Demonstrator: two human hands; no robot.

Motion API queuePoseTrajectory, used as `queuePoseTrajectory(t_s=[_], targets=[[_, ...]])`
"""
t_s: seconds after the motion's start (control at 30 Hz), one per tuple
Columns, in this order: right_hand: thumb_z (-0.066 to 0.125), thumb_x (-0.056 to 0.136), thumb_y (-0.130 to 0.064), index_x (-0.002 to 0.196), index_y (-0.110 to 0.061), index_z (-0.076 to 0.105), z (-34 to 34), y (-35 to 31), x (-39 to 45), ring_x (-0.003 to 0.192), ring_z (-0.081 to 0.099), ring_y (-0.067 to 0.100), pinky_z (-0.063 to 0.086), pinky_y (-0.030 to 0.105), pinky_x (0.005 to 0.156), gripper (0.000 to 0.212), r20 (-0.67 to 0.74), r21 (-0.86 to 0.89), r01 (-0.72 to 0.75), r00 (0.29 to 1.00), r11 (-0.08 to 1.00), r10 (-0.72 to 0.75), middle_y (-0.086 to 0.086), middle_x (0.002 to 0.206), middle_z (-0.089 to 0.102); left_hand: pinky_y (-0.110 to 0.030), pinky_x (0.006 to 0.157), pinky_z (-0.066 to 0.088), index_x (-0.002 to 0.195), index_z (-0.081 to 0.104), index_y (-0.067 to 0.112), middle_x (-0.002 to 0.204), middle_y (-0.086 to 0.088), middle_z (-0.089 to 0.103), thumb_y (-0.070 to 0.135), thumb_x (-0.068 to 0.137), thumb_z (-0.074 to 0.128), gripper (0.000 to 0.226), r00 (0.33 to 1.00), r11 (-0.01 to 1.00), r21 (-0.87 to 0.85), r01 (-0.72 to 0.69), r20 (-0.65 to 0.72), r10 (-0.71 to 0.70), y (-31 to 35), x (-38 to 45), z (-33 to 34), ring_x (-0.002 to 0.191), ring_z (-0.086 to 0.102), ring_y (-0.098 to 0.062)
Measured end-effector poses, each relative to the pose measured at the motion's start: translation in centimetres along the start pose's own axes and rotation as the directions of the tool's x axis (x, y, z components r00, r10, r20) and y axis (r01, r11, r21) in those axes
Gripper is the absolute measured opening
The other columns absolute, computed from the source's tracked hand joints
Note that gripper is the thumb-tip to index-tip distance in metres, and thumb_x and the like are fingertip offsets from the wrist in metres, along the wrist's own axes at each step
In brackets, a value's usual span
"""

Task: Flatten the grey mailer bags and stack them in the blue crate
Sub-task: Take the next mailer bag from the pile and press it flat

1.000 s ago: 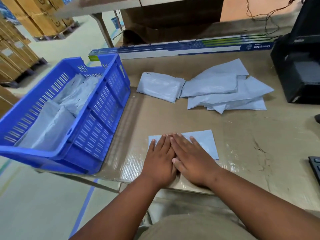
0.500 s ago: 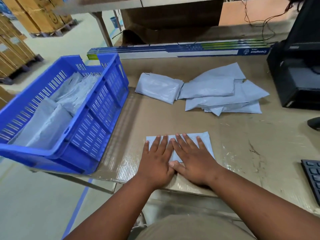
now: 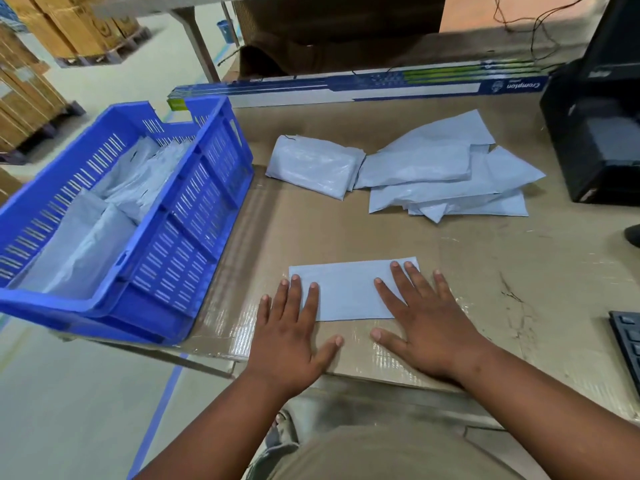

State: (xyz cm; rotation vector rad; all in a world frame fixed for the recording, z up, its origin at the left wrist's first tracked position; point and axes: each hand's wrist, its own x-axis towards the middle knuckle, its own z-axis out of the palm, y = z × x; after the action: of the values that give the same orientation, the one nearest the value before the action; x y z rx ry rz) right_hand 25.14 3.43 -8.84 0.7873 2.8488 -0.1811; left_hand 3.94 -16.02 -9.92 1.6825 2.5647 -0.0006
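We are pressing the near mailer (image 3: 349,292) flat, left hand (image 3: 289,336) and right hand (image 3: 427,323) apart, fingers straight; thin, limp, slippery, best pinched at an edge.

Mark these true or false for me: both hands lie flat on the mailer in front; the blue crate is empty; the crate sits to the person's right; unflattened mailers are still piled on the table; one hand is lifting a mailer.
1. Both hands lie flat on the front mailer: true; the left hand and right hand press its two ends with straight fingers.
2. The blue crate is empty: false; grey mailers lie inside it.
3. The crate sits on the person's right: false; it is on the left.
4. More mailers are piled on the table: true; the pile lies beyond the hands.
5. One hand is lifting a mailer: false; neither grips anything.
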Motion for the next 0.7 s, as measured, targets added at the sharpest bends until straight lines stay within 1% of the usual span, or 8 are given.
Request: queuePoseTrajectory(t_s=[0.2, 0.27, 0.3, 0.4, 0.43, 0.53, 0.63, 0.7], targets=[[0.006, 0.089, -0.091, 0.164, -0.038, -0.023, -0.5, 0.0, 0.1, 0.154, -0.039, 0.023, -0.016, 0.060, 0.126, 0.096, 0.075, 0.016, 0.009, 0.997, 1.000, -0.010, 0.002, 0.168, -0.039, -0.057, 0.130, -0.003, 0.167, -0.016, 0.032, 0.175, -0.004, -0.023, 0.084, 0.096, 0.018, 0.094, 0.997, 1.000, 0.018, 0.019, 0.069, -0.020, 0.2, -0.1, -0.6, 0.162, -0.020, -0.026], [0.006, 0.090, -0.089, 0.164, -0.037, -0.023, -0.6, 0.1, 0.0, 0.154, -0.039, 0.024, -0.017, 0.061, 0.125, 0.094, 0.102, -0.002, 0.020, 0.995, 1.000, -0.020, 0.003, 0.167, -0.039, -0.058, 0.129, -0.007, 0.167, -0.016, 0.033, 0.174, -0.002, -0.026, 0.080, 0.099, 0.015, 0.088, 0.996, 0.999, -0.006, 0.031, 0.085, -0.031, 0.4, 0.0, -1.1, 0.161, -0.022, -0.024], [0.008, 0.092, -0.086, 0.165, -0.036, -0.019, -0.7, 0.1, 0.1, 0.155, -0.037, 0.025, -0.017, 0.060, 0.125, 0.092, 0.081, 0.000, 0.025, 0.996, 1.000, -0.025, 0.004, 0.169, -0.036, -0.058, 0.129, -0.006, 0.167, -0.014, 0.032, 0.174, -0.001, -0.026, 0.075, 0.101, 0.013, 0.084, 0.997, 0.999, -0.005, 0.032, 0.074, -0.032, 0.5, 0.1, -1.4, 0.161, -0.022, -0.023], [0.018, 0.101, -0.069, 0.170, -0.023, 0.010, -1.7, -0.4, 0.8, 0.162, -0.016, 0.023, -0.010, 0.053, 0.127, 0.082, -0.109, 0.024, 0.080, 0.991, 0.997, -0.077, 0.007, 0.177, -0.009, -0.052, 0.132, 0.003, 0.170, 0.002, 0.023, 0.177, -0.002, -0.014, 0.057, 0.105, 0.018, 0.076, 0.998, 0.998, -0.021, -0.064, -0.015, 0.064, 0.9, 1.1, -2.9, 0.163, -0.012, -0.022], [0.019, 0.104, -0.063, 0.170, -0.020, 0.011, -1.8, -0.8, 1.4, 0.163, -0.011, 0.023, -0.009, 0.051, 0.128, 0.079, -0.130, 0.011, 0.111, 0.986, 0.994, -0.109, 0.007, 0.177, -0.006, -0.050, 0.132, 0.008, 0.170, 0.008, 0.018, 0.178, -0.004, -0.007, 0.051, 0.105, 0.021, 0.074, 0.992, 0.991, -0.039, -0.124, -0.043, 0.122, 1.2, 1.5, -3.1, 0.164, -0.007, -0.022], [0.020, 0.106, -0.054, 0.169, -0.014, 0.010, -1.1, -2.9, 2.7, 0.164, -0.006, 0.022, -0.006, 0.048, 0.130, 0.075, -0.123, 0.030, 0.200, 0.973, 0.979, -0.195, 0.008, 0.178, -0.002, -0.049, 0.132, 0.013, 0.169, 0.016, 0.011, 0.177, -0.006, 0.004, 0.040, 0.101, 0.025, 0.074, 0.972, 0.966, -0.107, -0.233, -0.041, 0.230, 2.9, 2.4, -2.0, 0.164, -0.003, -0.019], [0.009, 0.100, -0.058, 0.170, -0.018, -0.001, 0.1, -3.8, 3.2, 0.161, -0.017, 0.017, -0.001, 0.049, 0.132, 0.081, -0.077, 0.084, 0.207, 0.977, 0.975, -0.200, 0.003, 0.176, -0.013, -0.053, 0.130, 0.017, 0.169, 0.016, 0.010, 0.177, -0.008, 0.008, 0.038, 0.102, 0.030, 0.073, 0.975, 0.968, -0.113, -0.222, -0.058, 0.217, 3.7, 2.6, -0.3, 0.164, -0.001, -0.019], [0.011, 0.101, -0.065, 0.170, -0.022, -0.004, 0.3, -3.1, 3.1, 0.160, -0.021, 0.013, -0.002, 0.048, 0.132, 0.082, -0.079, 0.095, 0.182, 0.981, 0.979, -0.175, -0.003, 0.176, -0.017, -0.053, 0.129, 0.020, 0.168, 0.019, 0.009, 0.177, -0.009, 0.012, 0.039, 0.104, 0.034, 0.072, 0.972, 0.970, -0.086, -0.228, -0.072, 0.223, 3.0, 2.7, 0.3, 0.164, 0.005, -0.022]])
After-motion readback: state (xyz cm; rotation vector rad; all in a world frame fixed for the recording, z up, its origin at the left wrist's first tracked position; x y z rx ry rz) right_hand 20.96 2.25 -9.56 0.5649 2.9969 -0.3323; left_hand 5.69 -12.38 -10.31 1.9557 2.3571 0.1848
